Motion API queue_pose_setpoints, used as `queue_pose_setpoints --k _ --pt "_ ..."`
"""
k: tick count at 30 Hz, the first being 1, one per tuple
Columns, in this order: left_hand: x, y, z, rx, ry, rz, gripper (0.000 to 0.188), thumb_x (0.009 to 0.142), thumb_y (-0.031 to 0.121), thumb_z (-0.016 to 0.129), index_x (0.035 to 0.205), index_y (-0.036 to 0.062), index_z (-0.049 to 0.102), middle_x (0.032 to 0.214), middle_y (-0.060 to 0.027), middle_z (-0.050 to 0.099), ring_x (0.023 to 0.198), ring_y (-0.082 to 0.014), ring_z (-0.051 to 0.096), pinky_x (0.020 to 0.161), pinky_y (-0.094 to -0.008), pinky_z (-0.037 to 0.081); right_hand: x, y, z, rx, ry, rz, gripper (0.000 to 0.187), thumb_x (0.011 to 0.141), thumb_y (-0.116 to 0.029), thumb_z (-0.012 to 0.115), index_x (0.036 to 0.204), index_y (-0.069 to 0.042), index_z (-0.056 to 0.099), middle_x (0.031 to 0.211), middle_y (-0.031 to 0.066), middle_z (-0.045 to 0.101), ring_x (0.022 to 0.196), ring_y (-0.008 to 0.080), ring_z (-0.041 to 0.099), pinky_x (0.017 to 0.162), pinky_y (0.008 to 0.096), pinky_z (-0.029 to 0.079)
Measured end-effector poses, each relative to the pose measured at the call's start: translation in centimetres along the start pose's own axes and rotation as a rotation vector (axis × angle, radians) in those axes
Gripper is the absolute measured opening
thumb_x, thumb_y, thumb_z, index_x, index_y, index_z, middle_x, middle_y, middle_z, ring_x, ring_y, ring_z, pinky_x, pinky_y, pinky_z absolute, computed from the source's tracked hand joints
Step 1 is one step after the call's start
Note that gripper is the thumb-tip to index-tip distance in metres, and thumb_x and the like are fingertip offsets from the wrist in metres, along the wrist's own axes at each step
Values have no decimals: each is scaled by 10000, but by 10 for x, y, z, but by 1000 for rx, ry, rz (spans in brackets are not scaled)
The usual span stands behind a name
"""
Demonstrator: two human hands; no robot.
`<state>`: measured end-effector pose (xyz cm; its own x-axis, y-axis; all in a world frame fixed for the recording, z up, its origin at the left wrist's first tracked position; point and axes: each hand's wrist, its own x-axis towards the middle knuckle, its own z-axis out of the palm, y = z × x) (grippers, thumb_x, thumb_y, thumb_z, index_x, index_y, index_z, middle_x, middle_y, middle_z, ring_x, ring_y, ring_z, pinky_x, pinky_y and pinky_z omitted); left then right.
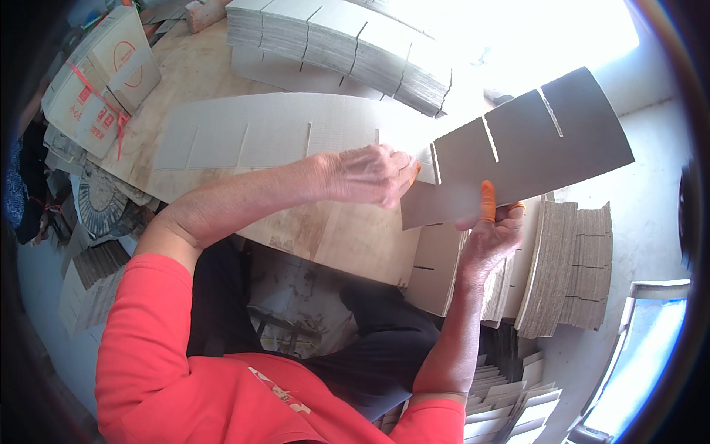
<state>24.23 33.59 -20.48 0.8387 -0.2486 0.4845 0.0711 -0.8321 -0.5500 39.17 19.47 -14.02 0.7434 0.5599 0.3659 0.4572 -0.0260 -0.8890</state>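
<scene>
A grey slotted cardboard strip (547, 148) is raised at a slant over the right part of the table, its cut slits opening on the upper edge. My right hand (492, 237) grips its lower edge, the orange-covered thumb lying on the near face. Close to the strip's left end, my left hand (370, 176) has its fingers curled together, with orange on a fingertip. Whatever those fingers pinch is hidden. Beneath and beyond my left forearm, a paler slotted cardboard sheet (274, 122) lies flat on the wooden table (325, 229).
A tall stack of slotted cardboard strips (340, 44) stands at the table's far side. More cardboard stacks (562, 266) rise at the right, with loose pieces (510, 414) below them. A carton (103, 81) tied with red string sits at the far left.
</scene>
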Motion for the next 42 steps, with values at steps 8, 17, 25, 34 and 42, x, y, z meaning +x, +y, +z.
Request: queue_pose_setpoints --k 8,17,25,34,42 --pt "0 -3 8 -54 43 -23 318 576 67 628 850 -92 648 742 -42 527 665 -109 516 478 -200 446 -2 -1 5 41 -24 2 129 895 -112 653 881 -15 570 645 35 602 451 73 521 419 198 394" --pt "-11 11 -2 -102 64 -48 243 558 57 614 771 -57 636 756 -42 520 645 -113 486 450 -216 415 -1 9 7 95 -39 15 113 894 -62 643 928 8 560 717 57 625 416 77 530 368 196 395" --pt "0 33 -32 -219 -41 10 246 644 195 668 780 -7 631 779 -30 528 723 -113 513 462 -215 392 -2 25 23 -12 -28 22 151 914 -97 628 919 21 533 713 63 609 424 89 541 386 206 407" --pt "25 -90 84 -145 43 -650 562 843 395 629 1173 -55 557 1098 -152 602 993 -245 549 784 -379 461 -2 29 24 -26 -93 70 163 914 -108 631 899 9 519 679 67 626 444 114 589 413 223 435" --pt "43 -126 124 -11 -437 -418 66 790 82 611 795 18 601 848 -106 622 918 -203 574 792 -324 468 -2 35 20 9 -127 68 140 917 -113 615 961 4 552 658 70 634 454 135 604 449 230 477"
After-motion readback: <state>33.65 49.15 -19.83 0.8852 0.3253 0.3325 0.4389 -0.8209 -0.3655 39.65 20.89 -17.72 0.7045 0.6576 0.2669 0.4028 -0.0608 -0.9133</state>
